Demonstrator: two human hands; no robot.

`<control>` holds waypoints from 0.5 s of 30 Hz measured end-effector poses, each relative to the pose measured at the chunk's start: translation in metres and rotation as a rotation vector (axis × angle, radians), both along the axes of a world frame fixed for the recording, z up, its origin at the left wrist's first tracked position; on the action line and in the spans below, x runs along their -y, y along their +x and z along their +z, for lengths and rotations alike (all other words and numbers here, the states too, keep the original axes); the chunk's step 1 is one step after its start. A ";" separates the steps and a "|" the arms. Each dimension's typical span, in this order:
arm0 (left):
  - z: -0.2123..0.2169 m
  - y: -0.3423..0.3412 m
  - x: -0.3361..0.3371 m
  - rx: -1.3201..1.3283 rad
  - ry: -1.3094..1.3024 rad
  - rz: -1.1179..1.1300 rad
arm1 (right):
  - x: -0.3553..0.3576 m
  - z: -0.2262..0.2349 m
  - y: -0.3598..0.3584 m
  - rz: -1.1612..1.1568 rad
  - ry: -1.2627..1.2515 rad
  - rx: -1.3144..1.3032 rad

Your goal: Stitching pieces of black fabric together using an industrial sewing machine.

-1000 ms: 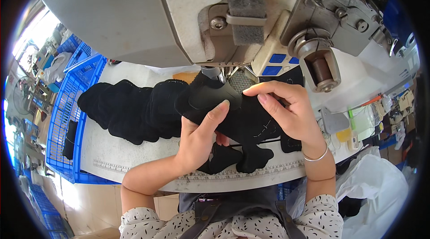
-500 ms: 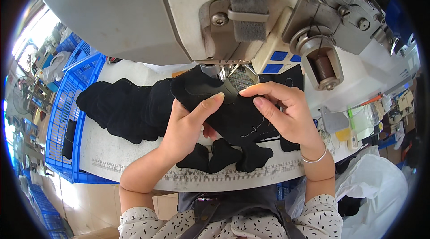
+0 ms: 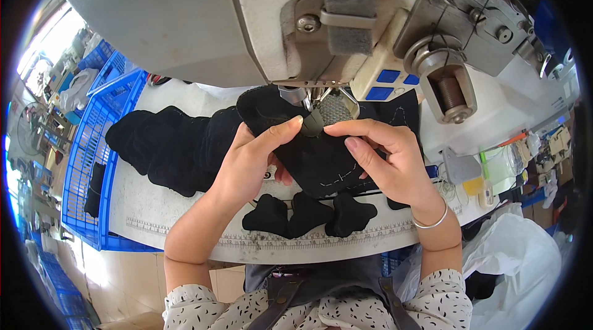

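A black fabric piece (image 3: 315,163) with white stitch-like marks near its lower right edge lies under the needle area of a sewing machine (image 3: 315,98). My left hand (image 3: 250,157) grips its left part, thumb on top and the other fingers beneath. On the right, my right hand (image 3: 389,154) holds the piece, its index fingertip beside a small dark grey patch (image 3: 313,123) just below the presser foot. The right thumb rests on the fabric, and the remaining fingers are partly hidden. Where the needle meets the cloth is too small to make out.
Overlapping black fabric pieces (image 3: 173,148) lie to the left, beside a blue plastic basket (image 3: 92,231). Several small black pieces (image 3: 309,214) sit near the printed ruler (image 3: 296,243) at the table's front. A thread spool (image 3: 449,94) hangs at right, above white plastic bags (image 3: 519,262).
The fabric has turned and shifted slightly under the machine, so its grey patch looks smaller. My left hand has moved a little left. My right hand stays close to the presser foot.
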State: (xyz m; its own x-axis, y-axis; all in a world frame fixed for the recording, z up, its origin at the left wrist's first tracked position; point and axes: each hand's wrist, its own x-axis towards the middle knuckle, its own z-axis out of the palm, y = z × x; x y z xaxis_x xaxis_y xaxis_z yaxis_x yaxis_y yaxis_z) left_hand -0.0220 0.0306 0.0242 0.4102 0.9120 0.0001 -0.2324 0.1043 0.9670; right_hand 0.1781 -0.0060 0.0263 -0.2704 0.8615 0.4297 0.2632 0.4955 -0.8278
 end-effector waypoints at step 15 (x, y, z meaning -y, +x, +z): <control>0.005 0.004 0.006 -0.092 0.119 0.084 | 0.001 0.009 -0.001 0.021 -0.011 0.060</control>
